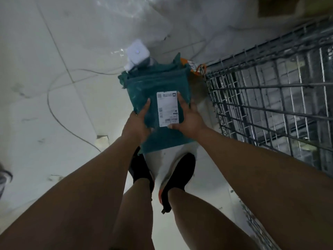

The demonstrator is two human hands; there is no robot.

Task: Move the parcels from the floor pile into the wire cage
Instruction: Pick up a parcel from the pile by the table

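A teal plastic parcel (153,87) with a white shipping label (167,109) is held up in front of me, above my feet. My left hand (137,123) grips its left edge, thumb on top. Gripping the right side is my right hand (189,120), with the thumb lying across the bottom of the label. The wire cage (270,105) stands to the right of the parcel, its grey mesh side and open top in view. More teal parcels appear stacked just under or behind the held one.
A white box-like object (137,53) lies on the tiled floor (54,123) beyond the parcel. An orange and white package (192,66) sits by the cage corner. A thin cable (59,112) curves over the floor at left. Clear plastic sheeting (126,18) covers the far floor.
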